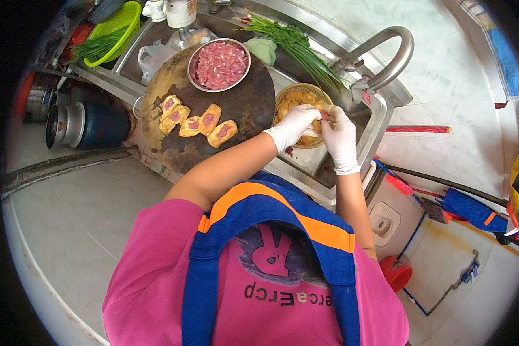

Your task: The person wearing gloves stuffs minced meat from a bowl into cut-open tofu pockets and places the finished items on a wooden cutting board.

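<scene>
Both my hands wear white gloves and meet over a woven basket (288,89) of golden fried tofu puffs (296,100). Between the fingertips of my left hand (295,125) and my right hand (341,140) is a small pinkish food piece (325,115), mostly hidden by the fingers. To the left lies a thick round wooden chopping board (253,119). Several meat-filled tofu puffs (222,133) rest on it, their pink filling facing up. At the board's far side stands a metal bowl (218,90) filled with chopped raw meat (220,62).
The basket sits in a steel sink (305,161) under a curved faucet (405,47). Green onions and leafy herbs (294,45) lie across its back. A green cloth (261,49) is behind the board. Further left are a plastic bag (151,60) and a green colander (132,26).
</scene>
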The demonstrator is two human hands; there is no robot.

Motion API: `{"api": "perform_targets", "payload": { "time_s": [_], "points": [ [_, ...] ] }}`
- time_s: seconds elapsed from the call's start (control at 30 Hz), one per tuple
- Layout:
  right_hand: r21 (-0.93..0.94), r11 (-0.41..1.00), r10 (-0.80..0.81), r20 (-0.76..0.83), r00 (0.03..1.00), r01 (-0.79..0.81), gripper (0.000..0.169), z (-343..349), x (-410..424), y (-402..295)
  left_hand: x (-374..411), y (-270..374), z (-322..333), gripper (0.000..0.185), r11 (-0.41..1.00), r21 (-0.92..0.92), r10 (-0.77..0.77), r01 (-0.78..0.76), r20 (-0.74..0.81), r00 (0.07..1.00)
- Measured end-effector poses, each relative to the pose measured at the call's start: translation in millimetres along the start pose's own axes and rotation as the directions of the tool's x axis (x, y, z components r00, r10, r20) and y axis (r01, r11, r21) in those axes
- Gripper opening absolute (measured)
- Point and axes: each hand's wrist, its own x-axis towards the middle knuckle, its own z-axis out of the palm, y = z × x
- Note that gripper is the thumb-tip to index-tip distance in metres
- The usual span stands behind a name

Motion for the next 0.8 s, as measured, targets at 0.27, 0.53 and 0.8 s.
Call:
{"api": "perform_targets", "payload": {
  "time_s": [0.27, 0.53, 0.8],
  "points": [
    [0.287, 0.952, 0.097, 0.045, 0.994, -0.106, 0.031, -20, -7, 5, 5, 2, 3, 0.025, 0.987, 0.153, 0.038, -0.041, 0.018, 0.999],
    [0.075, 0.994, 0.088, -0.067, 0.994, -0.083, 0.019, -14, -13, 9, 5, 7, 11, 0.021, 0.933, 0.345, 0.122, -0.097, -0.05, 0.991],
    [0.088, 0.994, 0.06, 0.006, 0.998, -0.06, 0.016, -26, -7, -3, -17, 23, 19, 0.024, 0.986, 0.168, -0.032, 0.02, 0.07, 0.997]
  ]
}}
